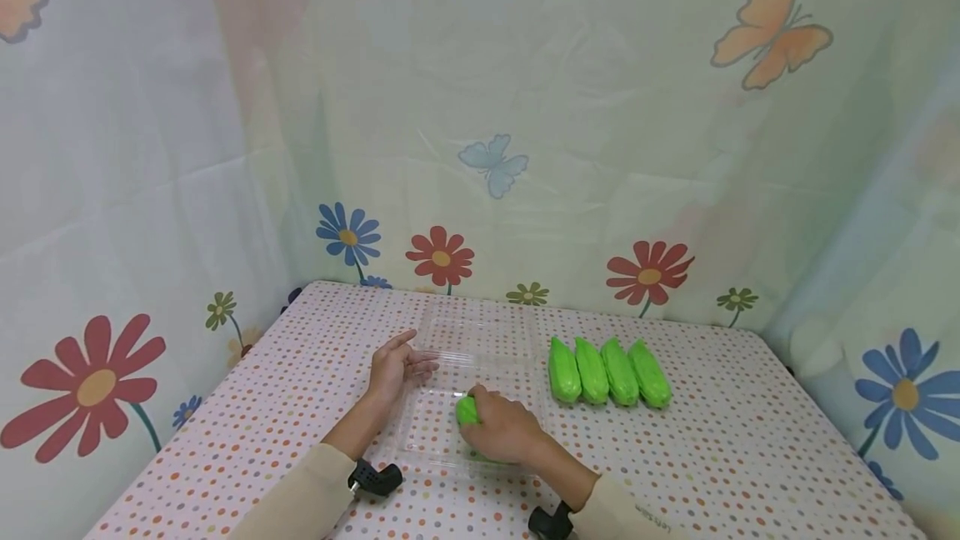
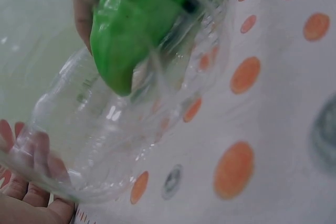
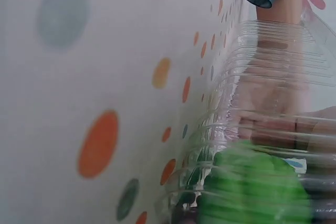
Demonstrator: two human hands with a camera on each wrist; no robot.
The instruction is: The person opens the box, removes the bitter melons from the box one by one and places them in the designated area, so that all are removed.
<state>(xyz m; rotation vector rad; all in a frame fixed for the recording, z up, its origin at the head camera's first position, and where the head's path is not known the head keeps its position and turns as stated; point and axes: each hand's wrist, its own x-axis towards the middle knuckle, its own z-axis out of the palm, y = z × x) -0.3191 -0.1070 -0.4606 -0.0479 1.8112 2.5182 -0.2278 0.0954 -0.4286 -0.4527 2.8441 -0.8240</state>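
Observation:
A see-through plastic box (image 1: 435,452) lies with its lid (image 1: 480,327) folded back on the far side. In the head view my right hand (image 1: 502,427) grips a green, pointed, vegetable-like piece (image 1: 467,411) over the box's near part. Its tapered tip shows through the clear wall in the left wrist view, and it looks blurred and striped through the plastic in the right wrist view. At the box's left side is my left hand (image 1: 393,369), fingers loosely bent along the rim; whether they touch it is hard to tell.
Several similar green pieces (image 1: 592,377) lie side by side in a row to the right of the box. A dotted cloth (image 1: 735,440) covers the table. Behind it hangs a curtain (image 1: 570,215) printed with flowers and butterflies.

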